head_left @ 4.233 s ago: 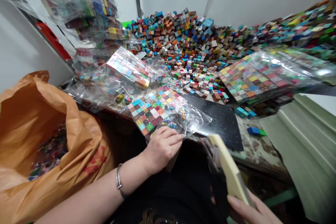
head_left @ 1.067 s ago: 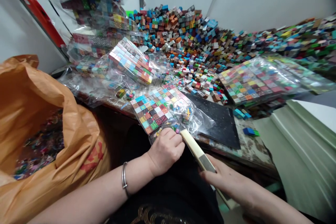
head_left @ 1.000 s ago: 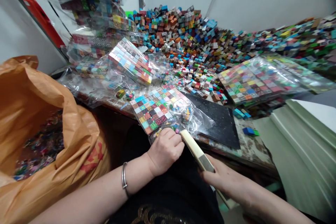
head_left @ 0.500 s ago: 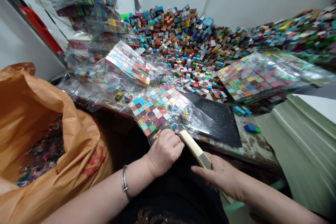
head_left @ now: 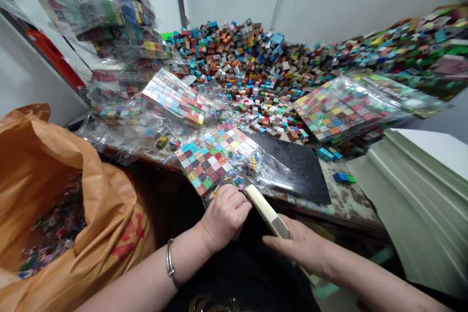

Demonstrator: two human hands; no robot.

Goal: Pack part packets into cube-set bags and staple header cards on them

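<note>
My left hand (head_left: 223,215), with a silver bracelet at the wrist, is closed on the near edge of a clear plastic bag (head_left: 223,158) that holds a flat grid of small coloured cubes. My right hand (head_left: 302,248) grips a flat cream-coloured card (head_left: 263,209), tilted, with its far tip touching the bag's edge right beside my left fingers. The bag lies at the table's front edge, partly on a black board (head_left: 300,168).
A large orange plastic bag (head_left: 54,190) of small coloured pieces stands open at my left. A big heap of loose cubes (head_left: 252,63) fills the back of the table. More filled clear bags (head_left: 336,109) lie left and right. Pale green folded sheets (head_left: 413,195) sit at the right.
My right hand brought the cream card up from my lap to the bag's edge beside my left hand. My left hand has kept its hold on the bag.
</note>
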